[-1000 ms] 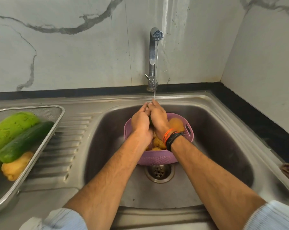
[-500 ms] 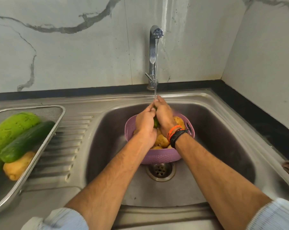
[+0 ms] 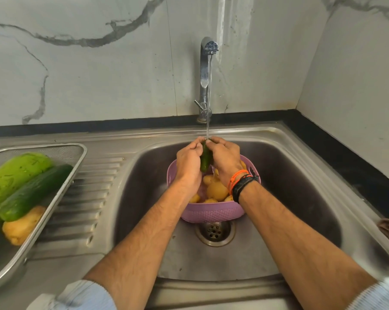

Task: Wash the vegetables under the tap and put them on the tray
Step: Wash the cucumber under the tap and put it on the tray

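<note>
In the steel sink, a purple basket of potatoes sits against the drain's far edge. Above it the left hand and right hand both clasp a small cucumber under the tap stream; half a second ago they were lower. On the drainboard's left edge, the mesh tray holds washed vegetables.

I've got a small dark green cucumber standing nearly upright right under the tap stream. More yellowish potatoes sit in the purple basket below. On the mesh tray: pale green gourd, long cucumber, one potato.
</note>
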Available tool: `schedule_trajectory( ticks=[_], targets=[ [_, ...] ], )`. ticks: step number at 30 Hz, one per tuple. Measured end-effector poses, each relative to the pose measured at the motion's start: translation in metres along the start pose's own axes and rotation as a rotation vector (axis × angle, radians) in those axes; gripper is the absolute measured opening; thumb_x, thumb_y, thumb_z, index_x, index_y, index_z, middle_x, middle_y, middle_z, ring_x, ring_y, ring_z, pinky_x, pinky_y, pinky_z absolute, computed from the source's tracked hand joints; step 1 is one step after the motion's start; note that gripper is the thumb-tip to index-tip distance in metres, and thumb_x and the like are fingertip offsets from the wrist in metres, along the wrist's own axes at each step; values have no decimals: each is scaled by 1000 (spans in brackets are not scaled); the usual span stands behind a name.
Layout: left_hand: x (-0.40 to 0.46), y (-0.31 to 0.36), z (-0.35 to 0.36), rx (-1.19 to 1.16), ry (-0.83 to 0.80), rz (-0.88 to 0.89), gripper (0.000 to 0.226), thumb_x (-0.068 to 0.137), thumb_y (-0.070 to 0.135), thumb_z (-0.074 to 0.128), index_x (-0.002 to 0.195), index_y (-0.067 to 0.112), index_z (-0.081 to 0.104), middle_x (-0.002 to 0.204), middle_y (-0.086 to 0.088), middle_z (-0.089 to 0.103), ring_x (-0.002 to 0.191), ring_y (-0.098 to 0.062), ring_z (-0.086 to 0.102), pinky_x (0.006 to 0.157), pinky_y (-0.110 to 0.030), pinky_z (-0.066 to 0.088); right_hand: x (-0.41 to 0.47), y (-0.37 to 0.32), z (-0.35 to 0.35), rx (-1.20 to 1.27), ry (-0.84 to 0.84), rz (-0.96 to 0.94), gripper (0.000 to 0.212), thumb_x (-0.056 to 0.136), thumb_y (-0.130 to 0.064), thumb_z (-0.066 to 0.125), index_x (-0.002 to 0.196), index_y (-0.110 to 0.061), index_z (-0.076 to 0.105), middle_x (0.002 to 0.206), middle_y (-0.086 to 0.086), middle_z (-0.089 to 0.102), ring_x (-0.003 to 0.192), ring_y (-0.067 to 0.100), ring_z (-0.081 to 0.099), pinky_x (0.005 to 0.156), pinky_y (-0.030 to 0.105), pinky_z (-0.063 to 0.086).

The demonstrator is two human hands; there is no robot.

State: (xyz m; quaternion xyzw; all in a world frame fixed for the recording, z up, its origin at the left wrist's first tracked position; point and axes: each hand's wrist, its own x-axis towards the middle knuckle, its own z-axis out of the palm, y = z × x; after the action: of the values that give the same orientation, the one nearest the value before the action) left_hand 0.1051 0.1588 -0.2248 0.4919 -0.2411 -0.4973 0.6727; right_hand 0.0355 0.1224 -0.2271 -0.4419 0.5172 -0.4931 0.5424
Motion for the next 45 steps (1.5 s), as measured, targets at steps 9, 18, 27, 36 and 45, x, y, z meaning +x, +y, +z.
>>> schedule_trajectory(
  ticks=[9,18,27,36,45],
  targets=[
    [-6,2,0,-270,19,-170,30,105,7,36,122,4,61,101,-13,68,88,-22,66,80,-34,55,2,0,7,256,-26,95,36,98,5,41,126,-6,61,121,21,64,113,31,63,101,46,52],
    [-15,1,12,-370,8,-118,43,105,2,37,143,14,51,137,-13,59,110,-22,62,93,-33,52,-2,5,22,111,45,-6,33,100,-20,45,130,-17,59,134,7,60,125,23,55,111,43,42],
    [-8,4,9,-232,75,-35,41,101,-2,45,139,12,55,137,-10,60,121,-22,60,108,-37,46,-12,8,21,-223,-58,-201,41,106,-23,37,147,-20,45,152,2,45,141,21,39,119,34,27],
    [-5,4,9,-213,77,-95,42,100,-6,42,139,6,54,136,-15,60,121,-25,60,107,-36,47,-5,15,24,-51,-157,-96,46,105,-16,41,150,-12,38,157,1,37,145,14,32,123,33,22],
    [-6,5,11,-187,81,-111,39,100,-3,44,136,6,57,133,-12,62,112,-22,62,103,-33,48,-7,10,18,-119,-187,-106,49,106,-19,39,154,-12,29,161,2,28,148,15,25,122,28,14]
  ],
)
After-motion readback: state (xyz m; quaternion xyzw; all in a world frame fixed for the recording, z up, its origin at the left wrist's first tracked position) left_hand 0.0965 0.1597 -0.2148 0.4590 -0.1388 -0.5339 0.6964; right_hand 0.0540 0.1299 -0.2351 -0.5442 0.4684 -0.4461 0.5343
